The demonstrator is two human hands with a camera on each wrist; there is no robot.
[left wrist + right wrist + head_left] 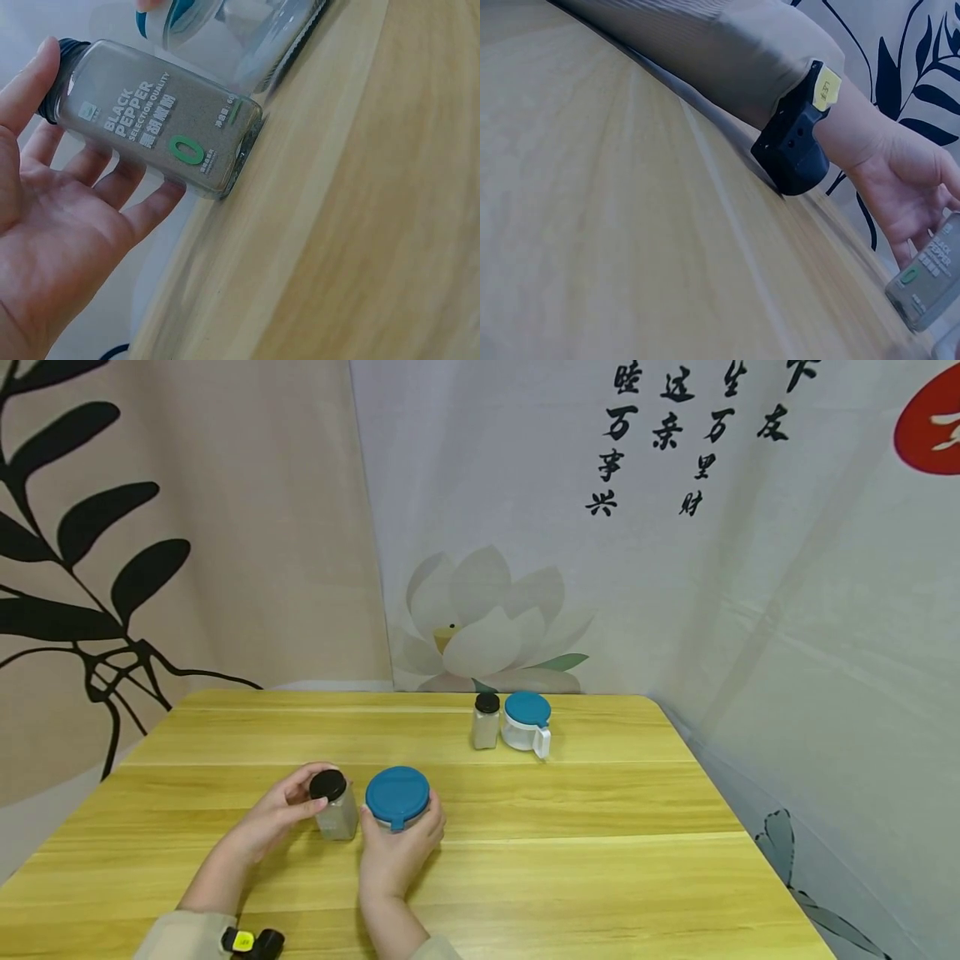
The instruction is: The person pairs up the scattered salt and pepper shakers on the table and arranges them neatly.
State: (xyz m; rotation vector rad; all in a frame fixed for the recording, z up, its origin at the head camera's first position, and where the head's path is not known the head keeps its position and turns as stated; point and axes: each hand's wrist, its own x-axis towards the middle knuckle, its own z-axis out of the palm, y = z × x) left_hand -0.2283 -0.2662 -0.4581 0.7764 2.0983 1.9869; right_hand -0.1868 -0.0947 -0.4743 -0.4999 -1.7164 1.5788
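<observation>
My left hand (pixel 273 814) holds a black pepper bottle (pixel 339 818), thumb and fingers at its black cap and side. In the left wrist view the square clear bottle (pixel 161 116) shows its printed label, and its base meets the wooden surface. Just to the right, my right hand (pixel 401 856) grips a jar with a round blue lid (pixel 397 793), the thumb on its left and fingers round its right side. Part of this clear jar (pixel 247 45) shows beyond the bottle. The right wrist view catches the left hand (pixel 904 184) and the bottle (pixel 928 277).
Farther back on the wooden table (pixel 615 827) stand another black-capped bottle (pixel 486 727) and, beside it, a white jar (pixel 519 735) with a blue lid and a handle. Behind the table hangs a printed curtain (pixel 480 527). A black wrist camera (pixel 258 943) sits at the left sleeve.
</observation>
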